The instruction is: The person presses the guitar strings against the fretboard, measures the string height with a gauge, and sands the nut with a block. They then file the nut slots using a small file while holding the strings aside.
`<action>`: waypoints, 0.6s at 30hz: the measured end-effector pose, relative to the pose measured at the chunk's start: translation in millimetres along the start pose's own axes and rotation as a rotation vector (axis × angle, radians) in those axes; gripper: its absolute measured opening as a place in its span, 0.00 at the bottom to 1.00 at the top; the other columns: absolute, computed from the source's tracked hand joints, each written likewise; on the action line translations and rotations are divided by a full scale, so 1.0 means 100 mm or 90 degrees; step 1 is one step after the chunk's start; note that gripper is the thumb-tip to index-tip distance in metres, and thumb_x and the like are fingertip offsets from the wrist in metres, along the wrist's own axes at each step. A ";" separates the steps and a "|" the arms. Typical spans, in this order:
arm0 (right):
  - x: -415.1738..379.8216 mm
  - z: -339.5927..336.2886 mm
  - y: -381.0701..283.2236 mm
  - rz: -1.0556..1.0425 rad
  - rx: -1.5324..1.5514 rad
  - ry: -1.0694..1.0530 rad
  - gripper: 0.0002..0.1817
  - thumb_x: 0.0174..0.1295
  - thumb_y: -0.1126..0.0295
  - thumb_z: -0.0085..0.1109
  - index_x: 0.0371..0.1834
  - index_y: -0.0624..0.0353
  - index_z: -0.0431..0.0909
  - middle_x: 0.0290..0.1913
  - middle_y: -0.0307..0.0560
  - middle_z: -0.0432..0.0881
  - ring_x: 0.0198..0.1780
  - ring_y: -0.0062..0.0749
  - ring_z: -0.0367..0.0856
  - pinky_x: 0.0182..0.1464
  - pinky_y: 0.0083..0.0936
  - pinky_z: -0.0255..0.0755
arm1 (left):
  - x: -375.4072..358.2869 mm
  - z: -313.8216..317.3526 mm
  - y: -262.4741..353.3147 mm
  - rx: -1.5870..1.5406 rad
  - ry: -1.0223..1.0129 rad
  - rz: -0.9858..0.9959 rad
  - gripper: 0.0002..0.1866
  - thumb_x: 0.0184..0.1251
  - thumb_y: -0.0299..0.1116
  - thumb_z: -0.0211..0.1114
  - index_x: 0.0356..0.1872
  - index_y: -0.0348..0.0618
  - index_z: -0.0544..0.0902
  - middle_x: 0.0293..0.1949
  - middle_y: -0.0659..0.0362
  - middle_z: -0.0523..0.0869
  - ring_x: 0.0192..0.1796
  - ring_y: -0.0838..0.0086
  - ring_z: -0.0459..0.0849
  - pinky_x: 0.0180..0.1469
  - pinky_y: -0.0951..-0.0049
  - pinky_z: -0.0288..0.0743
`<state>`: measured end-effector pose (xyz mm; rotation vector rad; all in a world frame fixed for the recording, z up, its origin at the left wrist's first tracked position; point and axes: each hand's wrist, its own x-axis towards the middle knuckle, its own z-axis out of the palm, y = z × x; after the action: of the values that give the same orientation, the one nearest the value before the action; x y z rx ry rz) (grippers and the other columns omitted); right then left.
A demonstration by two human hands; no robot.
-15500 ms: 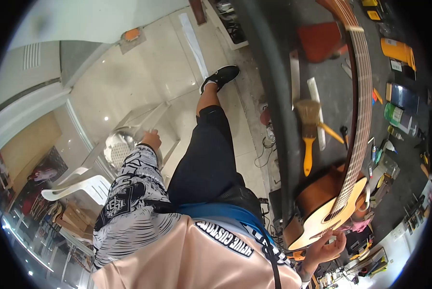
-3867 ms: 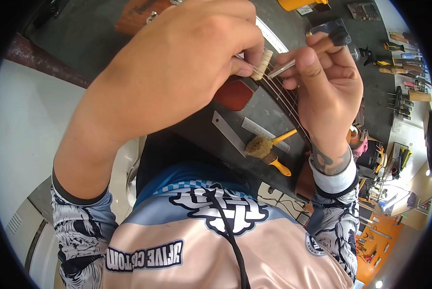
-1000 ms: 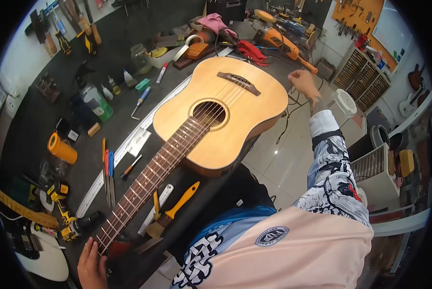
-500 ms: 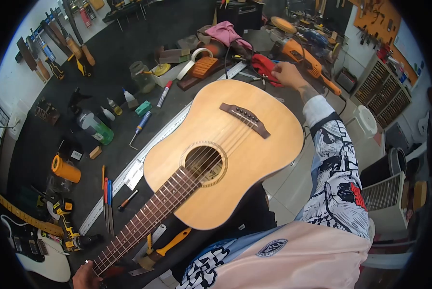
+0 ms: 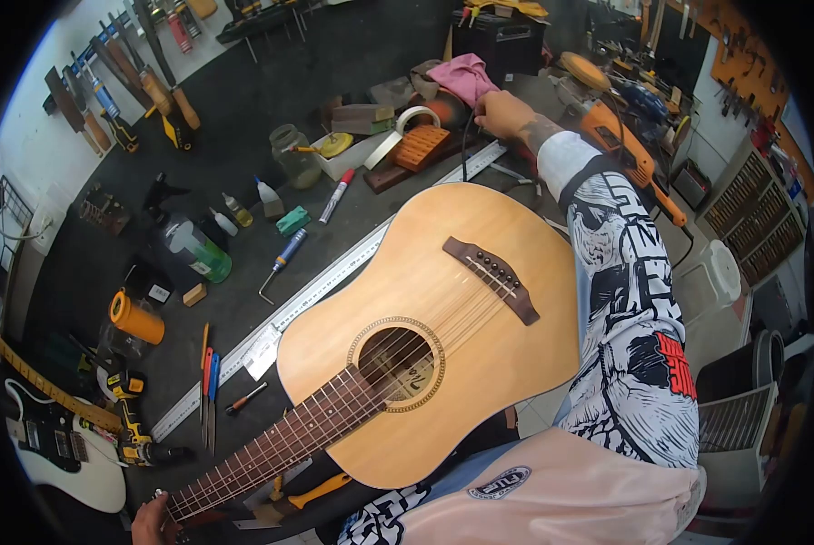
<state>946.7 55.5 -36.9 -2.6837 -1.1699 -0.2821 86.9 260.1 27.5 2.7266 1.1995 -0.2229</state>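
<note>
An acoustic guitar (image 5: 480, 336) with a pale wooden top lies face up on the dark workbench (image 5: 243, 118), its neck (image 5: 271, 445) running to the lower left. My left hand (image 5: 143, 525) shows only partly at the bottom edge, wrapped on the far end of the neck. My right hand (image 5: 502, 113) is stretched over the guitar body to the back of the bench, fingers curled. It sits beside a pink cloth (image 5: 466, 77), an orange ridged block (image 5: 422, 145) and a black cable (image 5: 466, 150). Whether it grips anything is hidden.
A long steel ruler (image 5: 334, 282) lies along the guitar. Glue bottles, a green bottle (image 5: 203, 252), an orange cylinder (image 5: 136, 316), a tape roll (image 5: 407, 123) and hand tools crowd the bench. An orange power tool (image 5: 630, 154) lies far right, a white electric guitar (image 5: 62, 454) at left.
My right hand has swung left from beyond the bench end to the back of the bench by the pink cloth. The view has tilted down; the left hand stays at the neck.
</note>
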 end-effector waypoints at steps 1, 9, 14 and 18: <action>0.04 -0.01 -0.08 0.013 0.010 0.003 0.11 0.62 0.65 0.69 0.44 0.56 0.88 0.44 0.55 0.89 0.51 0.50 0.88 0.56 0.41 0.79 | 0.01 -0.06 0.10 0.011 -0.017 -0.021 0.21 0.80 0.26 0.55 0.71 0.44 0.79 0.45 0.52 0.89 0.42 0.65 0.86 0.44 0.69 0.78; 0.30 -0.05 -0.25 0.059 -0.031 0.131 0.14 0.66 0.62 0.63 0.52 0.50 0.86 0.51 0.55 0.88 0.56 0.51 0.86 0.57 0.45 0.79 | 0.07 0.02 0.12 -0.295 0.031 -0.200 0.27 0.71 0.17 0.61 0.70 0.49 0.79 0.56 0.47 0.88 0.56 0.57 0.88 0.55 0.62 0.81; 0.47 -0.08 -0.30 0.086 -0.008 0.182 0.15 0.66 0.62 0.60 0.53 0.49 0.86 0.54 0.56 0.87 0.57 0.53 0.86 0.58 0.46 0.79 | 0.05 -0.12 0.20 -0.002 -0.036 -0.087 0.31 0.68 0.15 0.65 0.71 0.52 0.79 0.58 0.47 0.87 0.57 0.55 0.87 0.56 0.61 0.82; 0.51 -0.06 -0.23 0.066 -0.030 0.237 0.16 0.65 0.63 0.60 0.54 0.48 0.87 0.55 0.58 0.86 0.58 0.57 0.85 0.61 0.46 0.79 | 0.02 -0.06 0.07 0.003 0.009 -0.006 0.33 0.67 0.15 0.67 0.72 0.54 0.77 0.59 0.48 0.87 0.58 0.56 0.87 0.55 0.61 0.82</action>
<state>963.6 105.2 -16.2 -2.5665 -0.9186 -0.7604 93.5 258.3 33.2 2.7312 1.2165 -0.2086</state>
